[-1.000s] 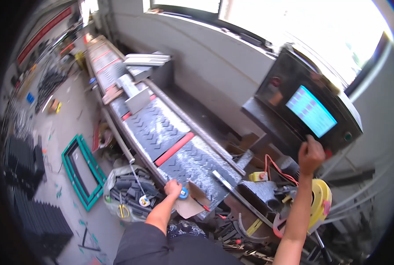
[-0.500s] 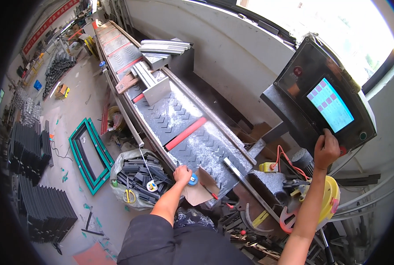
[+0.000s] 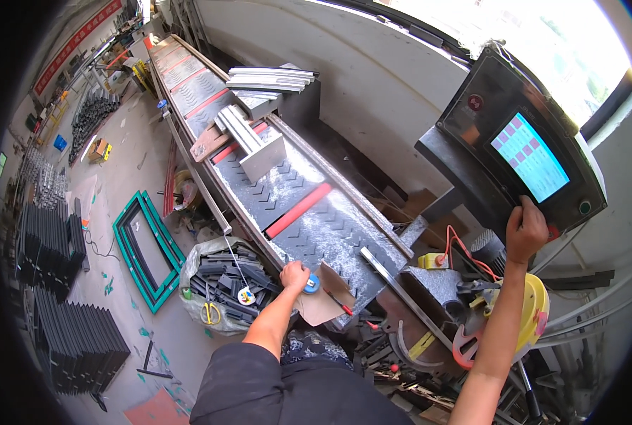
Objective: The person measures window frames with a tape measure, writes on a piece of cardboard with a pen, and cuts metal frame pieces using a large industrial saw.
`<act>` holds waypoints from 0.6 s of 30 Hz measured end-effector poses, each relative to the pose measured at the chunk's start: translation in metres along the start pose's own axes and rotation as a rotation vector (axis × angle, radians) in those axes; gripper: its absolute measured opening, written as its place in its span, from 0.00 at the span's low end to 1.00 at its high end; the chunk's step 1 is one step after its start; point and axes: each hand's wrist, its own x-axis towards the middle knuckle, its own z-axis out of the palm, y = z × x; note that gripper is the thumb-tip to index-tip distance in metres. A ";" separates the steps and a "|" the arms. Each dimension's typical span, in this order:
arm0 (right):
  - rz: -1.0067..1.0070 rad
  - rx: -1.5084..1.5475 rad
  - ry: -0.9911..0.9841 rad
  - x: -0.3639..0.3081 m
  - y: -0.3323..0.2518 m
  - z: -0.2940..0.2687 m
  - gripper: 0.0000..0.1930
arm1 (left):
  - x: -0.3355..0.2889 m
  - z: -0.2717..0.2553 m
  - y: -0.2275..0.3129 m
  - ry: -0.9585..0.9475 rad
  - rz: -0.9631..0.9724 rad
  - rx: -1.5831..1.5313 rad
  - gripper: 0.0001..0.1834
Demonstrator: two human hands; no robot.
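My left hand [image 3: 294, 275] is closed at the near-left edge of the long machine bed [image 3: 309, 244]. Right beside its fingers sits a round blue object [image 3: 311, 284], next to a piece of brown cardboard [image 3: 323, 304] and a red-handled tool [image 3: 347, 310]. Whatever the left fingers hold is hidden. My right hand [image 3: 526, 232] is curled at the lower edge of the black control panel [image 3: 475, 127], below its lit screen [image 3: 530, 157]; its fingertips cover what they touch. Farther up the bed, a carriage plate [image 3: 264, 159] stands against silvery metal bars [image 3: 239, 129].
Left of the bed stands a bag of dark offcuts [image 3: 227, 273] with yellow scissors [image 3: 210, 312] and a tape measure [image 3: 246, 295]. A green frame [image 3: 146, 251] and stacked black profiles [image 3: 78, 343] lie on the floor. A yellow saw guard [image 3: 534, 312] is by my right forearm.
The carriage plate and its metal bars have slid along the bed toward me, exposing more of a red strip behind them. Both hands keep nearly the same places.
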 end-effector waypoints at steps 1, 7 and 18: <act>-0.002 0.003 0.003 0.000 0.000 0.000 0.07 | 0.001 0.001 0.001 -0.049 -0.035 0.012 0.15; 0.004 0.012 0.001 0.001 0.001 0.001 0.07 | -0.016 0.018 0.020 0.041 0.001 0.097 0.20; 0.010 -0.001 -0.014 0.003 0.001 0.005 0.07 | -0.045 0.027 0.040 -0.094 0.212 0.366 0.33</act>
